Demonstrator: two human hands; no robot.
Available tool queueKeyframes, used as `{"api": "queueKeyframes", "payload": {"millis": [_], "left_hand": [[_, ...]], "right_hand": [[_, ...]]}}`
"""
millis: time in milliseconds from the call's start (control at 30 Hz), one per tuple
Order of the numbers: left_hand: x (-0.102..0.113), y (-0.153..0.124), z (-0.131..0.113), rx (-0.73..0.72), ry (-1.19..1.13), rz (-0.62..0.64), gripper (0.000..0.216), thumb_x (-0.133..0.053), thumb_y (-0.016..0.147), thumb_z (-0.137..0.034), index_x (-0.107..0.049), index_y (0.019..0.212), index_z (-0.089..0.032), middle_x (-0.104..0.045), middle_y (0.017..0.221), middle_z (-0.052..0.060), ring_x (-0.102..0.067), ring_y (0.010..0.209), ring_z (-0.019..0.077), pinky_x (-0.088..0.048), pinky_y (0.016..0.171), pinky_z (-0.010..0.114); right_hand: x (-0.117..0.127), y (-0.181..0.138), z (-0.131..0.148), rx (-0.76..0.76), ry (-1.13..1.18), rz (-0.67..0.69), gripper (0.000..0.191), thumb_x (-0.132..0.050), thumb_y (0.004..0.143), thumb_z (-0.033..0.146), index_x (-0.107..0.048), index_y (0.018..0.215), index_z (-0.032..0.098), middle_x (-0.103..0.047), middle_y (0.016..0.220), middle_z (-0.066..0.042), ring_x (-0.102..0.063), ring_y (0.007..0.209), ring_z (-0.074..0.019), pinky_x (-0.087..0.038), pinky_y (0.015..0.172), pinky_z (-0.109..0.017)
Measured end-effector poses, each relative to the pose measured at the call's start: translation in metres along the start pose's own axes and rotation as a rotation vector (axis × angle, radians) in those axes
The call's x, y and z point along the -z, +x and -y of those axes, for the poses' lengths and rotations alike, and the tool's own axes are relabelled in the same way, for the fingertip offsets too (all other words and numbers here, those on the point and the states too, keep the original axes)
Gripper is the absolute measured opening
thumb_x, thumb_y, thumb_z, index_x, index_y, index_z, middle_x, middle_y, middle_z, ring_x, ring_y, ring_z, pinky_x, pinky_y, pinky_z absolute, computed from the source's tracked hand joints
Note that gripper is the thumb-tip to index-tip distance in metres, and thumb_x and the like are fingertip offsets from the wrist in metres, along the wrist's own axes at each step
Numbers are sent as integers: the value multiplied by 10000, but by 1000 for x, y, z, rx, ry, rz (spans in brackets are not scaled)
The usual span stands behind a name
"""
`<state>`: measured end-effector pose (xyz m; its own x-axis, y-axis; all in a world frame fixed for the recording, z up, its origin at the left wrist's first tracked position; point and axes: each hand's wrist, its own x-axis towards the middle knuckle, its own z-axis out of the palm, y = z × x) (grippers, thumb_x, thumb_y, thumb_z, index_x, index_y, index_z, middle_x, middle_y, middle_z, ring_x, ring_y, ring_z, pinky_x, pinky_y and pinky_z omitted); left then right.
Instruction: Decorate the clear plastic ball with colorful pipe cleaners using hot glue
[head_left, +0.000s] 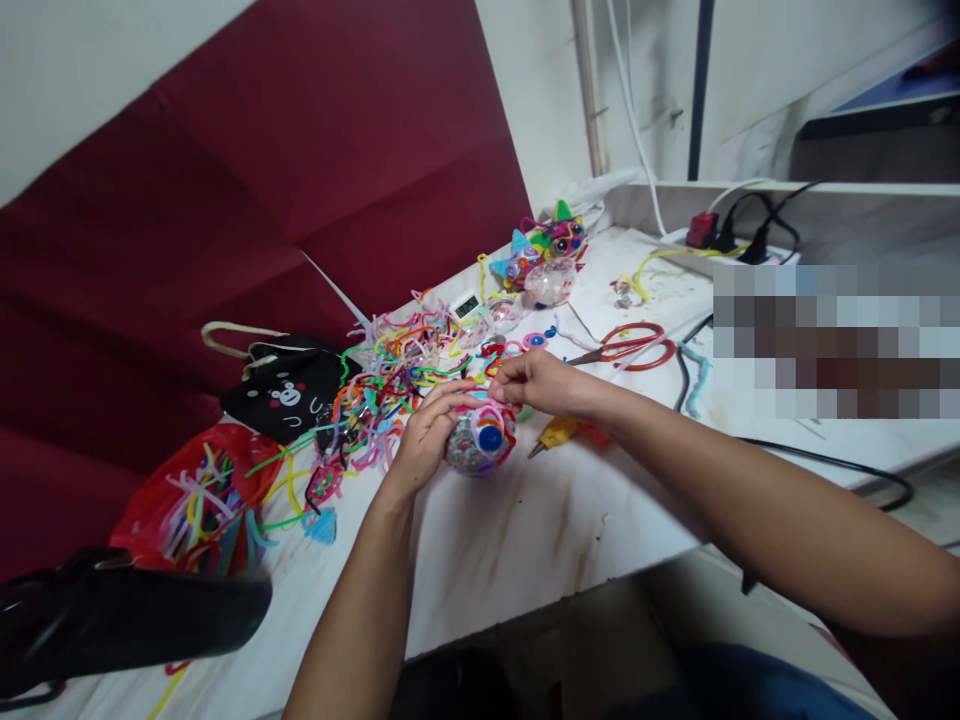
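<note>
A clear ball (478, 460) with glittery filling sits on the white table, trimmed with pink and orange pipe cleaner and a round blue piece (491, 437). My left hand (429, 432) is wrapped round its left side and top. At the ball's upper edge, the fingertips of my right hand (534, 383) are pinched together; what is between them is too small to make out. Just right of the ball lies a yellow glue gun (556, 433), its nozzle pointing left. Scissors with orange handles (637, 346) lie beyond my right wrist.
Tangled pipe cleaners (405, 360) cover the table's back left, near a digital timer (466, 306), a black pouch (281, 392) and a red bag (150, 500). Decorated balls (521, 262) stand behind. A power strip (675, 250) and black cable (825, 460) are right; a black object (150, 615) is front left.
</note>
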<state>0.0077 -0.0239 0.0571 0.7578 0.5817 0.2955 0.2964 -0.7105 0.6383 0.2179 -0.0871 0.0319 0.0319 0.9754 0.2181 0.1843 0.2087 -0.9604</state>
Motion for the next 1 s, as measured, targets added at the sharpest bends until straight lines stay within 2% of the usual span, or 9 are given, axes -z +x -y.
{"api": "queueKeyframes", "payload": {"millis": [133,400,533,667,867,1000], "left_hand": [[0,-1,0,4,-1,2,326,-453,842,-221,-755,962,-213,-660,1311,67,-555,1277,265,-395,1126,433],[-1,-1,-4,-4,-8,5,322,-450,829,-218,-754,937,-207,-660,1311,68,-556,1263,260,-397,1117,421],[-2,0,-4,0,-6,6,328,-446,816,-215,-756,922,-208,-667,1297,66,-558,1258,262,-394,1123,425],[-2,0,-4,-8,-2,7,348,-438,811,-209,-765,932,-214,-675,1265,68,-568,1241,257,-402,1120,426],[-3,-1,-4,-10,16,-2,360,-435,821,-212,-768,957,-211,-669,1262,79,-570,1235,259,-390,1135,439],[-4,-1,-4,-19,-6,0,345,-438,822,-224,-757,951,-202,-669,1256,92,-567,1245,261,-381,1140,437]], "right_hand": [[1,1,0,-39,24,-2,219,-579,648,-20,-740,680,126,-664,575,25,-602,568,-107,-459,566,-192],[-4,0,0,-102,98,-45,133,-661,636,12,-726,646,128,-669,588,23,-602,577,-105,-474,576,-197],[-5,0,6,-163,133,-41,97,-693,630,34,-710,628,130,-628,520,37,-570,526,-94,-469,548,-196],[-2,-1,16,-245,144,-18,139,-662,626,1,-678,623,138,-570,442,65,-511,446,-69,-413,468,-168],[0,1,23,-348,122,9,198,-710,599,-8,-650,692,156,-591,447,63,-503,404,-68,-270,357,-147],[0,0,23,-365,121,19,181,-694,633,-2,-647,705,157,-608,473,57,-510,413,-63,-262,346,-139]]}}
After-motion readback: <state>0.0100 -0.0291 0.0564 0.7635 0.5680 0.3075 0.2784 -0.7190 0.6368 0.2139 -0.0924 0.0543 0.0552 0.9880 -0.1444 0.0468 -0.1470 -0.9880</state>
